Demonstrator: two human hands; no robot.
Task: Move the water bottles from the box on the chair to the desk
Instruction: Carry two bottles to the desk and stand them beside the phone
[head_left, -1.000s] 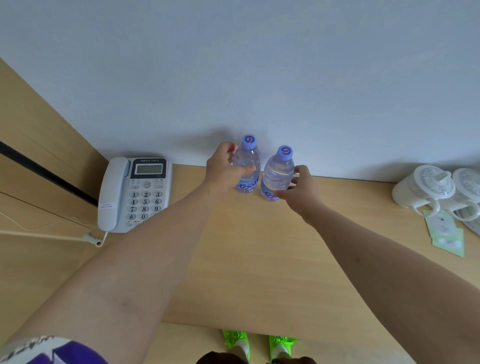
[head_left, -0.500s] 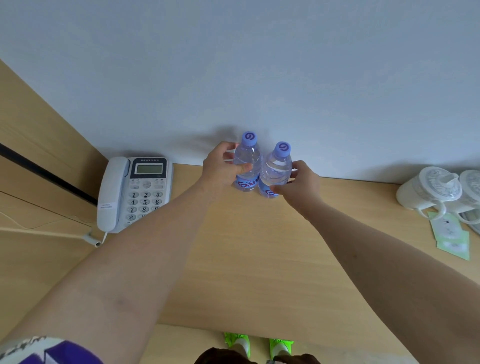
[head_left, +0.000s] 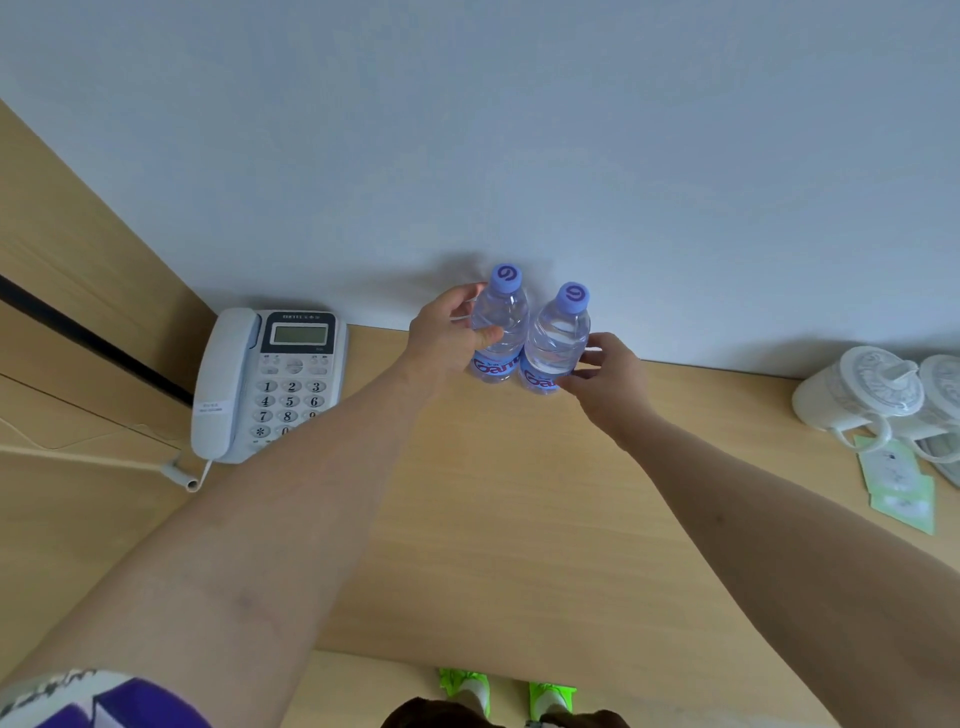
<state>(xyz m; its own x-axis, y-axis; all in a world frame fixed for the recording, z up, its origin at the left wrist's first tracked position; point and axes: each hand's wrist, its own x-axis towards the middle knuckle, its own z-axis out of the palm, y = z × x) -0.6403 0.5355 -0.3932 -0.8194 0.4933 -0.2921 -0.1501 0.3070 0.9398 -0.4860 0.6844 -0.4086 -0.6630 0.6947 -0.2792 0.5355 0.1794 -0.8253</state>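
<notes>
Two clear water bottles with purple caps and blue labels stand upright side by side, touching, at the back of the wooden desk (head_left: 493, 519) against the wall. My left hand (head_left: 447, 340) wraps the left bottle (head_left: 503, 325) from its left side. My right hand (head_left: 608, 376) holds the right bottle (head_left: 558, 338) low down, with its fingers on the bottle's right side and label. The box and the chair are out of view.
A white desk telephone (head_left: 270, 379) with a cord lies to the left of the bottles. White lidded mugs (head_left: 862, 395) and green sachets (head_left: 898, 488) sit at the desk's right end. Green shoes (head_left: 509, 693) show below the desk's front edge.
The two bottles have been brought together until they touch and pushed slightly back toward the wall. Both hands have stayed on them.
</notes>
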